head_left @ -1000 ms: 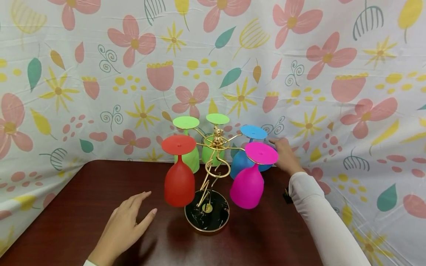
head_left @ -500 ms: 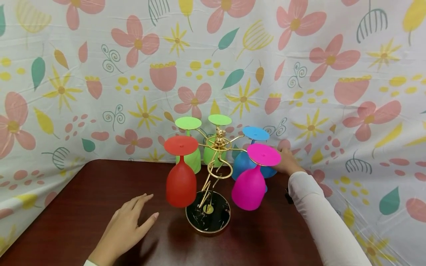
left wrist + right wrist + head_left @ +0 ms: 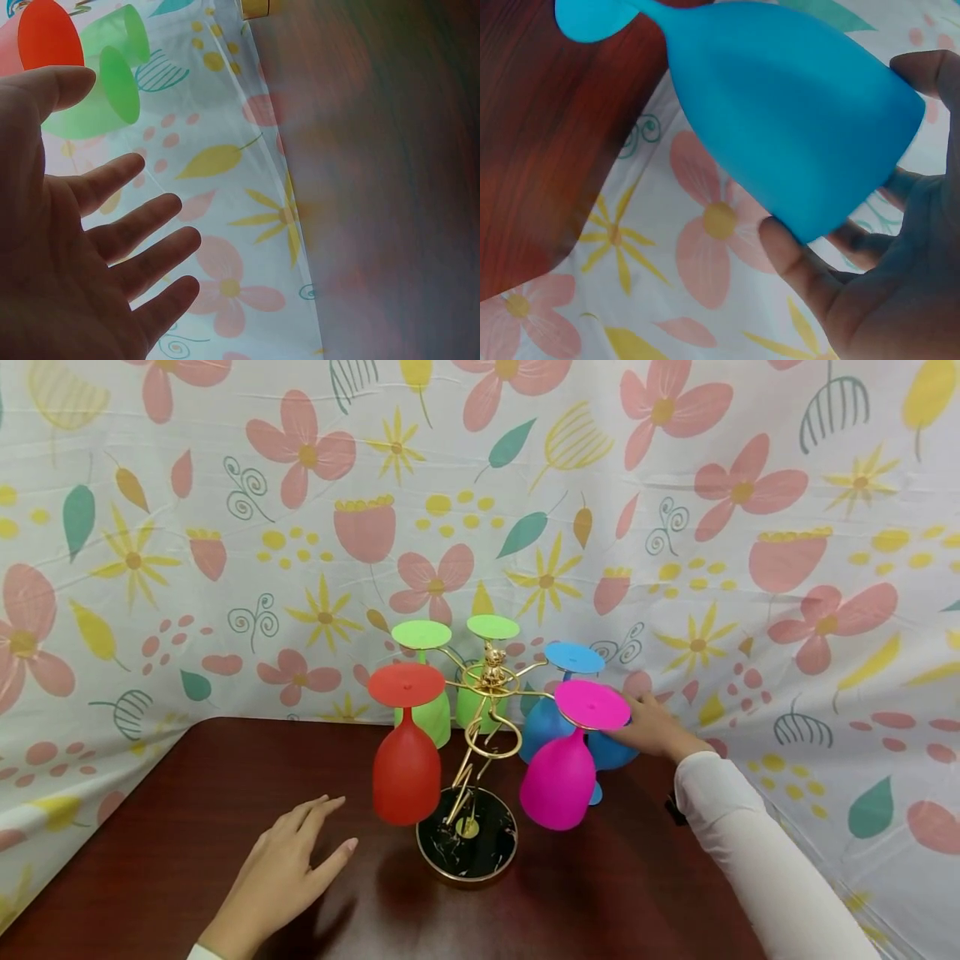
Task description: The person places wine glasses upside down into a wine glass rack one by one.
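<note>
At the back right my right hand [image 3: 656,727] grips a blue goblet [image 3: 787,112] around its rim, the bowl up and the stem and foot pointing down. In the head view that goblet is partly hidden behind a magenta goblet [image 3: 558,781]. The magenta one hangs upside down from a gold rack [image 3: 491,681], together with another blue goblet [image 3: 574,657], a red goblet [image 3: 407,777] and two green goblets [image 3: 422,633]. An unfilled gold ring [image 3: 492,753] faces me. Left of the rack, my left hand [image 3: 273,872] has its fingers spread and holds nothing.
The rack stands on a round black marbled base [image 3: 465,860] upon a dark reddish wooden table [image 3: 172,827]. A floral cloth [image 3: 480,468] hangs right behind the table's back edge. A small dark object [image 3: 677,810] shows below the right wrist.
My right hand has moved a little to the right and toward me, bringing the blue goblet further out from behind the magenta one. The left hand stays almost still.
</note>
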Available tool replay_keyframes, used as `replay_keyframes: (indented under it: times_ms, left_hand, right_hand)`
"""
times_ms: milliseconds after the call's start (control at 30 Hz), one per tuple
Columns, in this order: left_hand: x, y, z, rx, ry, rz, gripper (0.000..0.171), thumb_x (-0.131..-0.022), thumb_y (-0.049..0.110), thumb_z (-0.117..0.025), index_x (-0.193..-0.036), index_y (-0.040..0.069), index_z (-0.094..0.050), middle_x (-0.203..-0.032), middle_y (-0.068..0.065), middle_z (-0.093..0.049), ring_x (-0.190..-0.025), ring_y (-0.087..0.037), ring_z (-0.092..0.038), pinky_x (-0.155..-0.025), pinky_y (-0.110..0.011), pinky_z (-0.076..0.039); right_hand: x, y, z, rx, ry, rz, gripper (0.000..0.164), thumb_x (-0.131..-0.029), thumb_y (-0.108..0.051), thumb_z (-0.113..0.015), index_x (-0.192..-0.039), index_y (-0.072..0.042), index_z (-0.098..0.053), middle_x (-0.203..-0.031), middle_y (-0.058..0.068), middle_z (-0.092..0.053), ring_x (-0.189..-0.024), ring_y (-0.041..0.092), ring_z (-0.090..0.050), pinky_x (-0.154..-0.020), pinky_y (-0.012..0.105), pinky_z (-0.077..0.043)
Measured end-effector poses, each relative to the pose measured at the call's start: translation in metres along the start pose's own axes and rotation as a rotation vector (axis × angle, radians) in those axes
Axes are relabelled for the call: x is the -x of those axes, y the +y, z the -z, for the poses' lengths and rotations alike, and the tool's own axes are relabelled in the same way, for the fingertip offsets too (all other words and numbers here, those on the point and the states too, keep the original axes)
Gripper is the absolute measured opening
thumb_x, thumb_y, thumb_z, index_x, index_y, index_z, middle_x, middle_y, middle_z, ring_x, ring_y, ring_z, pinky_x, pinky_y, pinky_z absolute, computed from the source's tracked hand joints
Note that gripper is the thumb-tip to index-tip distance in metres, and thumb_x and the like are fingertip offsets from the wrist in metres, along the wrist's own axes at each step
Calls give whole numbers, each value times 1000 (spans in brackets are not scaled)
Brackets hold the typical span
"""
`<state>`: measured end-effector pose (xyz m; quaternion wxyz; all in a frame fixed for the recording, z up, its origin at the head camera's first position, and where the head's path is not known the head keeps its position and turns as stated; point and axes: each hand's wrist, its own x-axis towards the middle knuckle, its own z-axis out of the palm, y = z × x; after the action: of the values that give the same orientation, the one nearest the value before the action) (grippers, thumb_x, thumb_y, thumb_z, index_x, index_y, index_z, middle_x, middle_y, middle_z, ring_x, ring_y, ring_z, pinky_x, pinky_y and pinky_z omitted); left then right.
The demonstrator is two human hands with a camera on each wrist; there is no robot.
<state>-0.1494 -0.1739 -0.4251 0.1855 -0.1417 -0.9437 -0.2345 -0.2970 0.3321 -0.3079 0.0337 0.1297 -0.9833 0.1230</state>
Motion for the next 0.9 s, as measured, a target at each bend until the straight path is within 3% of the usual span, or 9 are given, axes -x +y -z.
replay_keyframes:
  times_ms: [167, 333, 500, 567, 700, 800, 900]
  left_hand:
    - [0, 1, 0, 2, -1, -1, 60, -96, 56, -58, -140, 15, -57, -140, -14, -54, -126, -38, -50, -92, -68, -41]
    - [1, 1, 0, 1, 5, -10, 59, -96, 54, -61, -140, 15, -57, -140, -14, -55, -126, -37, -51, -92, -68, -42]
    - [0, 1, 0, -3, 0, -6, 60, -96, 56, -60, -140, 15, -57, -139, -14, -55, -126, -37, -51, -92, -68, -42]
    - [0, 1, 1, -4, -5, -3, 60, -96, 56, -59, -140, 15, -57, -139, -14, -55, -126, -38, -51, -92, -68, -42]
    - [0, 2, 1, 1, -19, -4, 61, -96, 57, -58, -140, 15, -56, -140, -15, -54, -125, -38, -51, -92, -69, -42]
    - [0, 2, 1, 0, -21, -5, 60, -97, 56, -58, -140, 15, -56, -140, -15, -54, -125, -39, -51, -92, -68, -41]
    - [0, 2, 1, -6, -12, -6, 57, -96, 54, -61, -139, 16, -58, -140, -15, -54, -125, -38, -51, -92, -68, -42]
  right_hand:
    - [16, 2, 14, -23, -48, 37, 84, -96, -44, -63, -150, 11, -31, -143, 41, -35, -128, 57, -37, -99, 69, -38]
    - [37, 4, 26, -92, -138, 94, 66, -99, -37, -62, -145, 6, -44, -136, 32, -52, -121, 50, -51, -95, 62, -45]
    - [61, 4, 27, -229, -294, -25, 58, -100, -40, -57, -145, -5, -48, -130, 18, -59, -113, 35, -57, -76, 44, -54]
    - [70, 6, 24, -285, -334, -72, 59, -99, -41, -57, -146, -8, -47, -133, 20, -56, -111, 34, -55, -70, 41, -53]
    - [82, 12, 11, -359, -365, -122, 58, -100, -45, -55, -148, -13, -47, -142, 27, -42, -109, 37, -53, -72, 43, -55]
    - [87, 19, -3, -545, -415, -112, 57, -104, -42, -49, -150, -10, -42, -147, 30, -34, -113, 40, -52, -77, 47, -55]
    - [92, 24, -23, -839, -516, -76, 60, -107, -37, -40, -155, -4, -29, -150, 31, -26, -119, 42, -47, -84, 55, -51]
